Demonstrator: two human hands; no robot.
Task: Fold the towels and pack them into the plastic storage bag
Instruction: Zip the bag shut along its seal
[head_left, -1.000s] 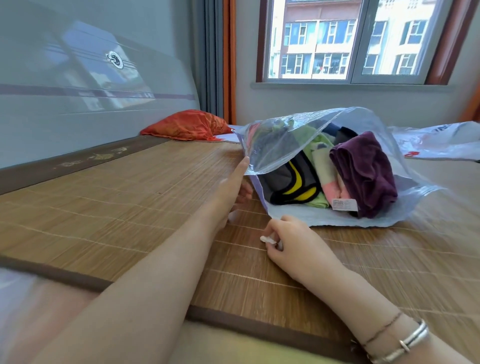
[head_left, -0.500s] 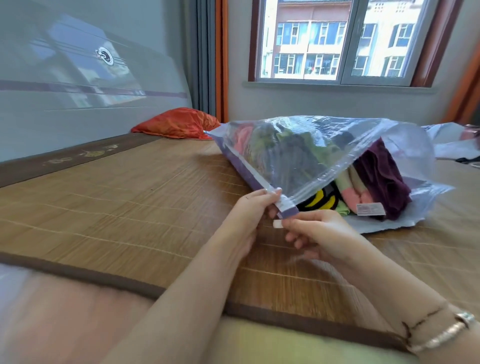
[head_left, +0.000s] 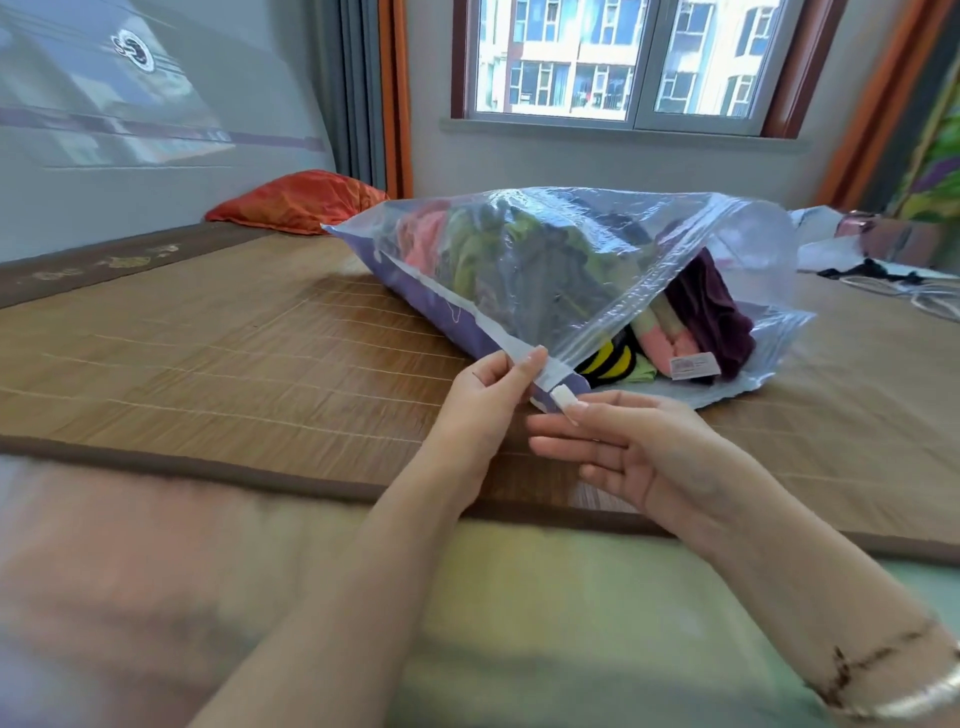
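A clear plastic storage bag lies on the bamboo mat, stuffed with folded towels. A purple towel, a pink one and a black-and-yellow one show at its open mouth on the right. My left hand pinches the near corner of the bag's zip strip between thumb and fingers. My right hand sits just right of it, palm up, fingers fairly straight, with a small white slider clip at its fingertips on the corner of the strip.
An orange-red cushion lies at the far left by the wall. More plastic and dark items lie at the far right of the mat. The mat's brown border runs across in front of me.
The bag's upper flap was lifted and pulled toward me. Both hands came together at the near corner of the zip strip, and my right hand brought the white clip up from the mat.
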